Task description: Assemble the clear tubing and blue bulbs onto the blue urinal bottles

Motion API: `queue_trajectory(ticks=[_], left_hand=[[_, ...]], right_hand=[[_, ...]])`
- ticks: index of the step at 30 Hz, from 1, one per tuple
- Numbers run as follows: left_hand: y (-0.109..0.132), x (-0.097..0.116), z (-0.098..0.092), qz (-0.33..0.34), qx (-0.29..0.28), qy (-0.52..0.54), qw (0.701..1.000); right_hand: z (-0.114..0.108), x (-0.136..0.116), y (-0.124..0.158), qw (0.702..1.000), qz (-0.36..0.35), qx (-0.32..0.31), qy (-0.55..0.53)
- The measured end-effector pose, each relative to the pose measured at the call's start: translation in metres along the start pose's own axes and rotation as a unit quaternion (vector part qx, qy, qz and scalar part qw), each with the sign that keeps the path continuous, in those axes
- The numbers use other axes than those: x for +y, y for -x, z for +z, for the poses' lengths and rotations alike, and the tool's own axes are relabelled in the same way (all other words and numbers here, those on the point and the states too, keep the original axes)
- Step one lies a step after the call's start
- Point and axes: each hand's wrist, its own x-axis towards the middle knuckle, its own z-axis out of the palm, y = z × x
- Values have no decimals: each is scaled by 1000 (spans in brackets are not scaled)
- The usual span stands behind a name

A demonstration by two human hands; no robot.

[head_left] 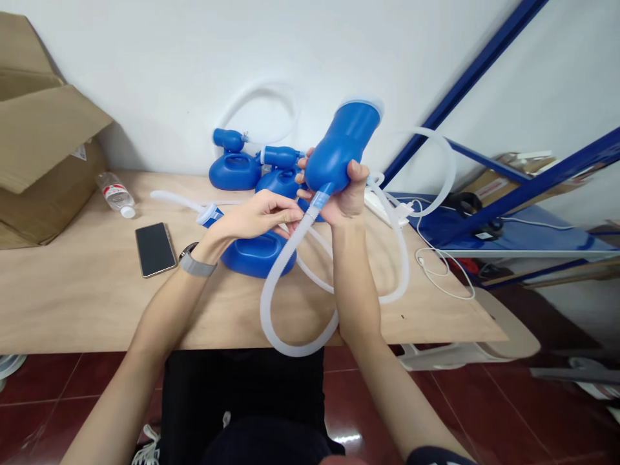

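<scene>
My right hand (352, 194) is wrapped round a blue plastic urinal cup (339, 145), raised above the table and tilted, its wide pale-rimmed mouth pointing up. From the cup's narrow lower end a ribbed translucent hose (271, 284) loops down past the table's front edge. My left hand (274, 214) is closed, its fingertips pinching at the hose just below the joint with the cup; the exact contact is partly hidden. Under my left hand lies a blue bottle with a handle (259, 255). Behind are more blue bottles (235, 171), with smaller blue cups (228, 139) on top.
An open cardboard box (48, 168) stands at the left, near a plastic water bottle (116, 194) and a phone (155, 249). A blue metal rack (513, 236) adjoins the right side. White cables (443, 258) trail over the wooden table (87, 303). Further hose coils (404, 271) lie beyond my right forearm.
</scene>
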Motion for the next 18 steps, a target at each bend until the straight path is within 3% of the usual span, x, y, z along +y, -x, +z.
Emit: queue_trajectory(ticks=[3, 8, 14, 16, 18], left_hand=[[1, 6, -2, 7, 34, -12, 999], [-1, 8, -5, 47, 164, -81, 982], [-7, -5, 1, 57, 285, -287, 913], [-10, -11, 3, 71, 294, -311, 901], [-13, -15, 5, 81, 281, -300, 908]], right_hand=[[1, 2, 0, 999, 13, 45, -23], [30, 18, 2, 983, -73, 157, 62], [56, 35, 3, 986, -69, 148, 26], [54, 37, 4, 986, -72, 149, 18], [50, 38, 5, 985, -90, 142, 35]])
